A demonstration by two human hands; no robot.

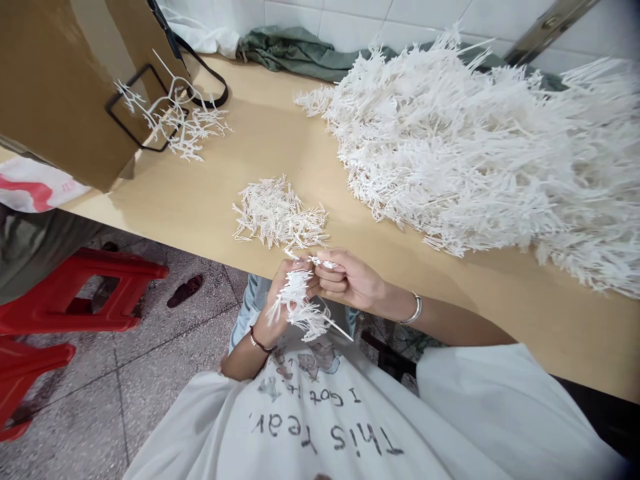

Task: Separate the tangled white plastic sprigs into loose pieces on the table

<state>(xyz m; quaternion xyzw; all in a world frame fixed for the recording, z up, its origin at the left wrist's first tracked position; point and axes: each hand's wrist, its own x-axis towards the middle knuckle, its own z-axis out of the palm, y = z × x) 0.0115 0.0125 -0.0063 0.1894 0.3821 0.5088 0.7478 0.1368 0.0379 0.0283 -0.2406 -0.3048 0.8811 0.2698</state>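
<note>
Over the table edge (500,320), the left hand (293,297) clamps a bunch of white plastic sprigs (300,310), while the right hand (347,277), just beside it, pinches a sprig tip (323,263).

White tiled wall (345,17) behind lt wood table (280,153); red plastic stool (85,287) on grey tile flr (75,413).

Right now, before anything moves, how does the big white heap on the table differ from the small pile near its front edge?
The big heap of white branched strands is far larger than the small pile and is piled higher. The heap runs off the right of the view, while the pile sits alone mid-table. Both are white, spiky strands lying on the same tan tabletop.
</note>
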